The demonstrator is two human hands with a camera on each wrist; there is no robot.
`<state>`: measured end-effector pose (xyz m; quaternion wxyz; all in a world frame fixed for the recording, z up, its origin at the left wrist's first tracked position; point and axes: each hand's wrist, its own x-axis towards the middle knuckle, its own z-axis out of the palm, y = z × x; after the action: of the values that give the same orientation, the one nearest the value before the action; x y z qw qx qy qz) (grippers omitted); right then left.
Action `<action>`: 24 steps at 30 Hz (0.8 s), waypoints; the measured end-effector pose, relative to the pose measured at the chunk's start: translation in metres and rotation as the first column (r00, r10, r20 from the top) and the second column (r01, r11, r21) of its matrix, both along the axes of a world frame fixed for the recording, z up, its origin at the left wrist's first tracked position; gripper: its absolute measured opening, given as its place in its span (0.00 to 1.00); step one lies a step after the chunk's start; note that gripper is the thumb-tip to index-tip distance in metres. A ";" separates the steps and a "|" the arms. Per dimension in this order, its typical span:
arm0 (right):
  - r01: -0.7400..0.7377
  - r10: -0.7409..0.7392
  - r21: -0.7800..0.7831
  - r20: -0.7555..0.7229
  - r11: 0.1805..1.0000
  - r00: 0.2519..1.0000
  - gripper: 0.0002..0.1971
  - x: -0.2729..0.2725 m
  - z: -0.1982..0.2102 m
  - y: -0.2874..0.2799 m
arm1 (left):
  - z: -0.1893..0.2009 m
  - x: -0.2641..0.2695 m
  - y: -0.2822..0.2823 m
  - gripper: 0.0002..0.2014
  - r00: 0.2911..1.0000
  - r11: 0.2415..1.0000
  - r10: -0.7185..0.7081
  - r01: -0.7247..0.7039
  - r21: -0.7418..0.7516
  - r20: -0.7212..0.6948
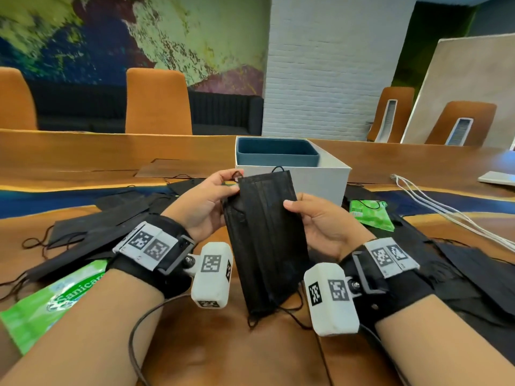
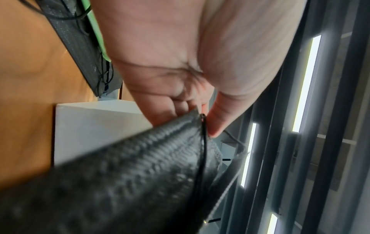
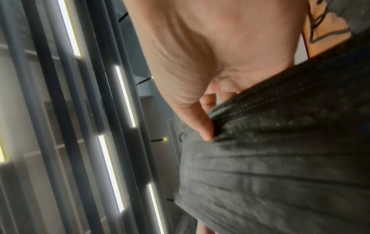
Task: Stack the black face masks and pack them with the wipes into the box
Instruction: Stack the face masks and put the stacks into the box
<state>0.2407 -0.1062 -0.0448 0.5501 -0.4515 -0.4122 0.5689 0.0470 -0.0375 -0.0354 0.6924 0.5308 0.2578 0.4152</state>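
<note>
Two hands are in view, the left hand (image 1: 206,201) and the right hand (image 1: 323,221), and each wrist carries one band and one white camera block. One stack of masks (image 1: 267,238) is held up between the hands; how many masks it holds cannot be told. More masks lie loose in two spreads, one on the left (image 1: 92,232) and one on the right (image 1: 459,263); they overlap too much to count. Two green wipe packs show, one at the near left (image 1: 47,302) and one right of the box (image 1: 370,214). There is one white box (image 1: 315,176) with one blue tray (image 1: 276,153) inside it. Four orange chairs stand behind the one table (image 1: 83,151).
</note>
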 end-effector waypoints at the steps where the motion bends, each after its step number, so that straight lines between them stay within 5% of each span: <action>1: 0.016 -0.016 0.016 0.001 1.000 1.000 0.08 0.000 -0.001 0.001 | 0.000 0.000 0.001 0.16 0.999 1.000 -0.001 0.001 -0.012 0.038; 13: -0.076 0.076 0.059 0.006 0.995 0.997 0.10 -0.007 -0.019 -0.001 | -0.002 0.012 -0.013 0.19 0.996 0.999 0.050 -0.050 -0.010 0.080; 18: 0.026 -0.016 0.176 -0.059 0.984 0.998 0.08 -0.004 -0.016 -0.002 | -0.005 0.009 -0.013 0.15 0.994 0.997 0.005 0.004 -0.080 0.113; 21: 0.097 -0.075 0.234 -0.102 0.967 0.992 0.09 -0.002 -0.013 -0.004 | -0.008 0.008 -0.014 0.26 0.994 0.991 -0.107 0.108 -0.075 0.014; 24: 0.158 -0.125 0.252 -0.143 0.955 0.982 0.10 0.002 -0.011 -0.005 | -0.010 0.012 -0.020 0.27 0.969 0.981 -0.195 0.195 -0.010 -0.151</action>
<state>0.2424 -0.1112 -0.0558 0.6692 -0.3666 -0.4151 0.4955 0.0585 -0.0575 -0.0456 0.7069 0.5853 0.2551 0.3043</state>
